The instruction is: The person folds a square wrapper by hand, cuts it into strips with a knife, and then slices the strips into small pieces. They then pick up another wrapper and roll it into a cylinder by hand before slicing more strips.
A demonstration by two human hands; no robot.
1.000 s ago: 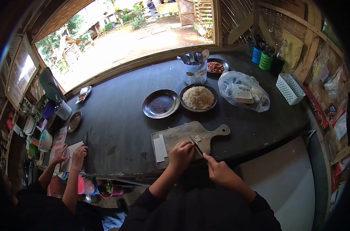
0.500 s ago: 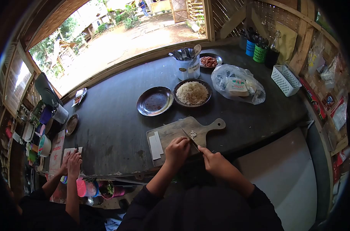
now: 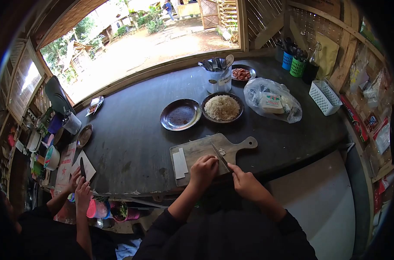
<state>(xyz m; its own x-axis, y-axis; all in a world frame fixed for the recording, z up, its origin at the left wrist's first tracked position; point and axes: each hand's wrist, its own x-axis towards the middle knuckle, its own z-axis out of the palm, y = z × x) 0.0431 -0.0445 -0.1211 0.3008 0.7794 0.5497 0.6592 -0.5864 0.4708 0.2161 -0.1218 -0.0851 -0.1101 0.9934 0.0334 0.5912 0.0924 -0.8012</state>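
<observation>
A knife (image 3: 221,157) is held by its handle in my right hand (image 3: 248,183), its blade slanting up and left over the wooden cutting board (image 3: 201,147). Curled on the board close beside the blade, my left hand (image 3: 203,171) has its fingers pressed around something too small to make out. Small pale cut pieces (image 3: 222,152) lie just right of the blade. Flat white strips (image 3: 180,163) rest on the board's left part. Behind the board are a bowl of pale shreds (image 3: 222,108) and a dark plate (image 3: 180,115) with some residue.
A plastic bag (image 3: 273,100), a cutlery tub (image 3: 218,79), a plate of red pieces (image 3: 241,73) and a white basket (image 3: 325,98) stand farther back. At left, a co-worker's hands (image 3: 81,189) are near a dark knife (image 3: 82,168) and a white board (image 3: 88,164).
The view has shifted slightly. My knife blade now points more to the upper left above the board. The co-worker's hands have drawn back from the white board, showing the dark knife.
</observation>
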